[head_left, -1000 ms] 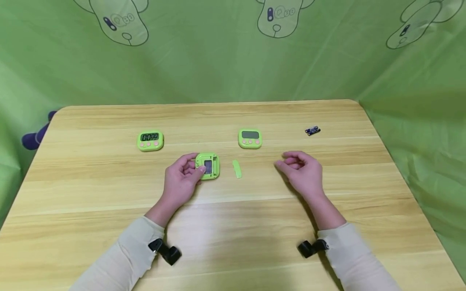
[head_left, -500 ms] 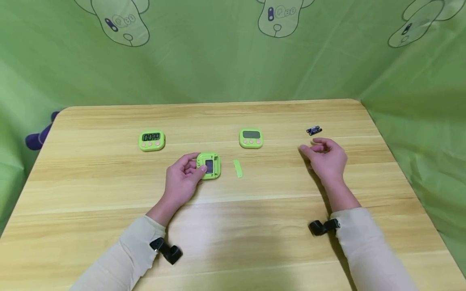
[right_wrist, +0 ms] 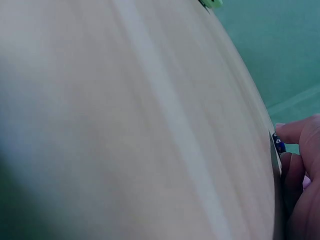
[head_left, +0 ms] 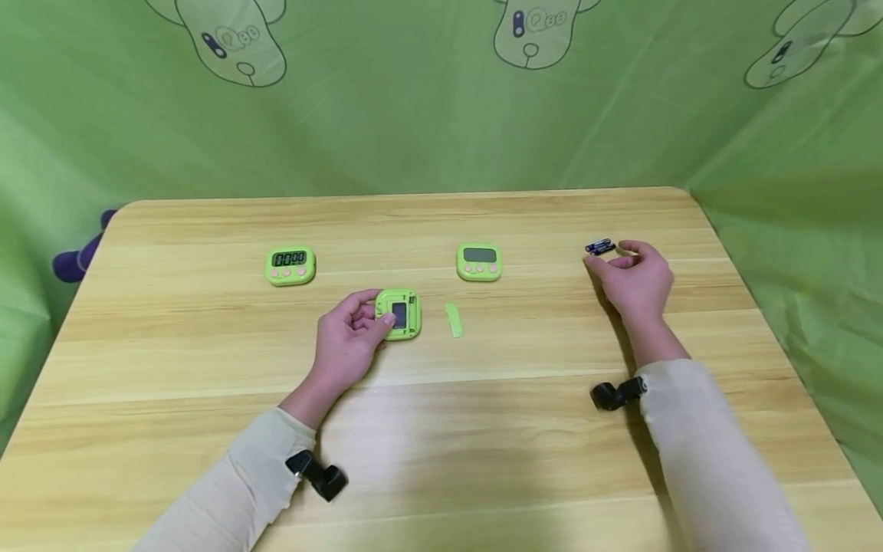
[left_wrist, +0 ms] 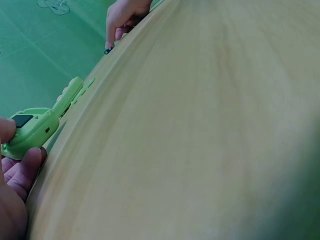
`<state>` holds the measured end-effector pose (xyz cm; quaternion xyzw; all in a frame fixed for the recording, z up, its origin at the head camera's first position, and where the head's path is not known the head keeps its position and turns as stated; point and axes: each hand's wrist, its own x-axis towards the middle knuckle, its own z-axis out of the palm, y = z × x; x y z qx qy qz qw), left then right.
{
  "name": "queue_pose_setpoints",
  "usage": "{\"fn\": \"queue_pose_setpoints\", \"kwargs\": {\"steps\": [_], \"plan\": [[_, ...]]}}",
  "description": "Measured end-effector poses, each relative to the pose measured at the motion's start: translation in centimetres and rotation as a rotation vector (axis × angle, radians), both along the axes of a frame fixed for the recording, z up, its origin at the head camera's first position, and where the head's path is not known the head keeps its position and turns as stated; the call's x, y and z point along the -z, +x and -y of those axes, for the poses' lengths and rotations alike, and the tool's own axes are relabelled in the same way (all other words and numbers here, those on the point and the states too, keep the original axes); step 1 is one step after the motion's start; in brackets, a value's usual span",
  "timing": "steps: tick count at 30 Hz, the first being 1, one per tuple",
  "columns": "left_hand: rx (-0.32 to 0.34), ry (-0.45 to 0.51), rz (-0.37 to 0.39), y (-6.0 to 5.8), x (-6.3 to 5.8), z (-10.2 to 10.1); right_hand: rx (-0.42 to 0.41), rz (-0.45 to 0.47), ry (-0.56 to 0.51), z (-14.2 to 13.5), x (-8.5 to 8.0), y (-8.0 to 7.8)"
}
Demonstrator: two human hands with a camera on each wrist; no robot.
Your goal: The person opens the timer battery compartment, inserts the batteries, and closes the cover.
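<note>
In the head view my left hand (head_left: 348, 337) holds a green timer (head_left: 412, 316) back side up, thumb across its dark square and the narrow battery slot uncovered. A slim green battery cover (head_left: 454, 320) lies on the table just right of it. At the far right my right hand (head_left: 636, 284) reaches down over small dark blue batteries (head_left: 600, 246), thumb and forefinger spread on either side of them. From the right wrist, a battery (right_wrist: 278, 144) shows between those fingertips. The left wrist view shows the held timer (left_wrist: 32, 131) side-on, gripped between thumb and fingers.
Two more green timers with pink buttons lie face up toward the back: one (head_left: 290, 266) at left shows 00:00, the other (head_left: 479, 262) near the middle has a blank display. Green cloth (head_left: 428, 130) hangs behind the wooden table (head_left: 441, 452).
My right hand has moved right and away from me, from beside the blank timer to the batteries. The left hand keeps holding its timer in place.
</note>
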<state>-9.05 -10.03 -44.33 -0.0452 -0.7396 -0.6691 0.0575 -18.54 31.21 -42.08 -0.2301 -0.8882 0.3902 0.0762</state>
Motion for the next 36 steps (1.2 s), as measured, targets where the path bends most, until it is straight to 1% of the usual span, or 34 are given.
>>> {"fn": "queue_pose_setpoints", "kwargs": {"steps": [8,15,17,22,28,36], "plan": [[-0.001,-0.011,-0.007,-0.1,0.2,0.0,-0.018,0.082,0.065,-0.1,-0.2,-0.7],[-0.008,-0.010,-0.006,0.0,0.0,0.0,-0.029,0.078,0.089,0.0,-0.3,-0.6],[-0.009,-0.015,-0.007,0.0,0.0,0.0,-0.027,0.071,0.079,0.0,-0.3,-0.4],[-0.013,-0.025,-0.011,-0.1,0.0,0.1,-0.011,0.034,0.024,0.2,-0.1,0.4],[-0.011,-0.019,-0.008,-0.1,0.1,0.1,-0.009,-0.035,-0.038,0.6,0.1,1.8],[-0.008,-0.007,-0.009,0.0,0.0,0.1,-0.053,-0.083,-0.043,2.3,-0.1,4.4]]}}
